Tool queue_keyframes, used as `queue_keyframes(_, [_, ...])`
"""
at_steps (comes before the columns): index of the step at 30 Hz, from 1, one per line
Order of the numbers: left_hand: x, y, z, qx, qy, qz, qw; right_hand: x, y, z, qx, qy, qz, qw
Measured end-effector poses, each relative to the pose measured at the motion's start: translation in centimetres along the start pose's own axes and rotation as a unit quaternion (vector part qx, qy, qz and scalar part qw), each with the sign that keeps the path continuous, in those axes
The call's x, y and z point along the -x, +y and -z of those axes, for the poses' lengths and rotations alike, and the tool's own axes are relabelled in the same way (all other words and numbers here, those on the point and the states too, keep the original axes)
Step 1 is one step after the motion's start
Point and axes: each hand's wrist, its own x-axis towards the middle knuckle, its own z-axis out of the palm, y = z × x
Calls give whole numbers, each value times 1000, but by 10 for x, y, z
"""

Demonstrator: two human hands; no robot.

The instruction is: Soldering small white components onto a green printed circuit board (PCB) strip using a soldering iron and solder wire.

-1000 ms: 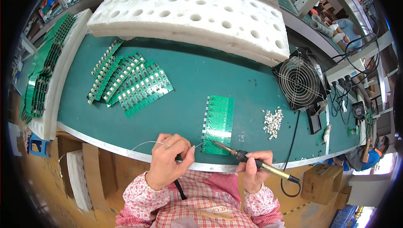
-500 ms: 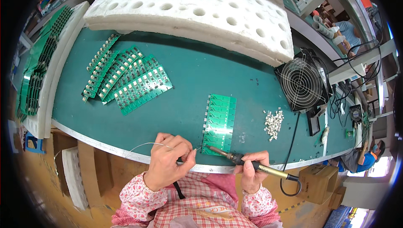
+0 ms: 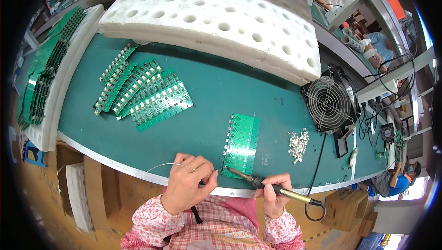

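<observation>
A green circuit board panel [image 3: 243, 141] lies near the table's front edge, with small parts along its left side. My right hand [image 3: 275, 194] grips a soldering iron [image 3: 294, 195]; its tip rests at or just over the panel's lower left corner. In my left hand [image 3: 191, 181] a thin solder wire [image 3: 161, 164] is pinched, its end close to that same corner and the rest curving off to the left. Whether tip and wire touch is too small to tell. Right of the panel sits a pile of small white connectors [image 3: 298, 146].
Several populated circuit boards [image 3: 159, 100] overlap at the left. A white foam block [image 3: 207, 19] with holes stands along the back. More boards [image 3: 50, 65] stand in foam at the far left. A black fan [image 3: 328, 102] is at the right, near the iron's cord. Other people work beyond.
The whole scene has shifted slightly downward in view. Both hands keep their grips, and the iron's tip stays by the panel's lower left corner.
</observation>
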Motion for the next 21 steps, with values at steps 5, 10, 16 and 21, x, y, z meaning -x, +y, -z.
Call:
queue_keyframes(5, [-1, 0, 0, 1, 1, -9, 1000, 1, 1, 1, 8, 0, 10, 1000])
queue_keyframes(10, [0, 0, 0, 3, 6, 1, 1000, 3, 2, 2, -3, 7, -1, 1000])
queue_keyframes(16, [1, 0, 1, 4, 3, -1, 1000, 4, 2, 0, -31, 26, 3, 999])
queue_keyframes(21, [0, 1, 0, -6, 1, -11, 1000, 3, 1, -1, -9, 18, -4, 1000])
